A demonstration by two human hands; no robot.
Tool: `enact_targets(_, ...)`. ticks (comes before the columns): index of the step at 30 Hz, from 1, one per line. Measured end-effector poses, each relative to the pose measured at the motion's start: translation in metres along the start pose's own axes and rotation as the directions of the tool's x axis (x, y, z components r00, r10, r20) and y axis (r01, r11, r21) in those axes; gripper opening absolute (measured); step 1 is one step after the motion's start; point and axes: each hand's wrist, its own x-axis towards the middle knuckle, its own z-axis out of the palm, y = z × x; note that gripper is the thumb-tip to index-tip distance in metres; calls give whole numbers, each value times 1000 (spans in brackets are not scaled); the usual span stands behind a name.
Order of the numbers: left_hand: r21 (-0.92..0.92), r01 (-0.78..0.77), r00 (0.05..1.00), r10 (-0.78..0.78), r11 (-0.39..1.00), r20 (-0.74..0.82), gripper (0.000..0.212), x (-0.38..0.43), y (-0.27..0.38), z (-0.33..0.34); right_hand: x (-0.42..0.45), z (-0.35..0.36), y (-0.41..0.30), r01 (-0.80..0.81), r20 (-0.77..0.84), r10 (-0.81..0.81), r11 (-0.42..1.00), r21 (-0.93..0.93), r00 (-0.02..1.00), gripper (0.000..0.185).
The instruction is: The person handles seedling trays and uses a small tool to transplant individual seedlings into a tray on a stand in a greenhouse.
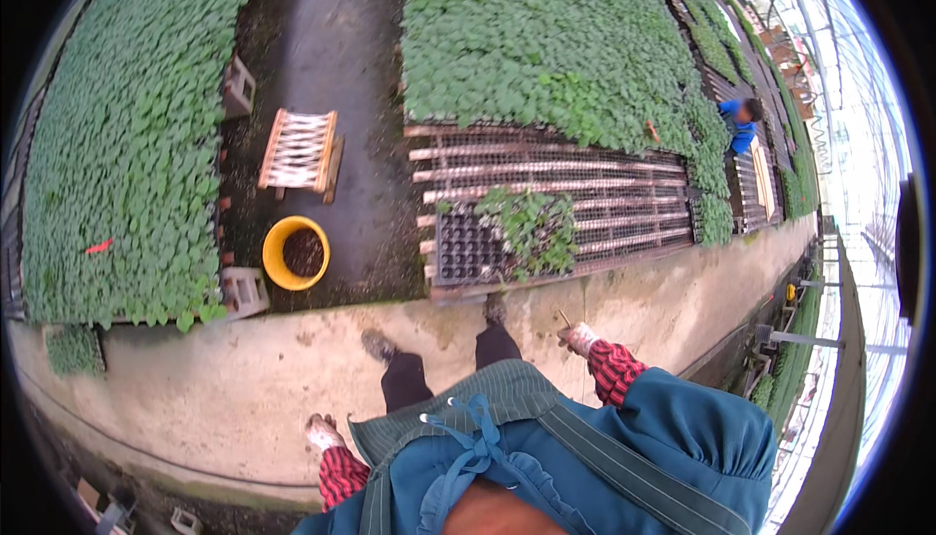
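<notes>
My right hand (578, 338), in a pale, soiled glove, holds a thin stick-like tool (564, 318) over the concrete walkway. At the lower left, my left hand (324, 431), also gloved, hangs low beside the apron; its fingers look curled, and whether anything is in them is not plain. Ahead of my feet, a black plastic cell tray (468, 246) lies at the near edge of a slatted bench (629, 202). Its left part shows bare cells, and leafy seedlings (537, 232) cover its right part.
A yellow bucket (269, 251) with dark material inside stands in the aisle, near a low wooden stool (298, 149) with woven webbing. Dense seedling beds (131, 133) flank the aisle. Concrete blocks (245, 291) support the left bench. A person in blue (742, 137) is among the benches at far right.
</notes>
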Motion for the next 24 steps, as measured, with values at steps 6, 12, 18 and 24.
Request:
enact_targets(6,158,-29,997,41,987,-72,30,65,83,-36,-20,84,-83,-52,82,47,997,59,995,34)
enact_targets(12,79,-21,1000,21,997,2,29,90,94,-2,-7,106,-119,-75,132,59,991,113,989,35)
enact_targets(18,79,42,981,-56,996,186,32,60,110,70,34,97,-151,-88,121,70,984,156,990,33)
enact_targets(24,74,25,978,-40,997,206,31,58,135,111,97,74,-188,100,127,-91,993,-69,988,33)
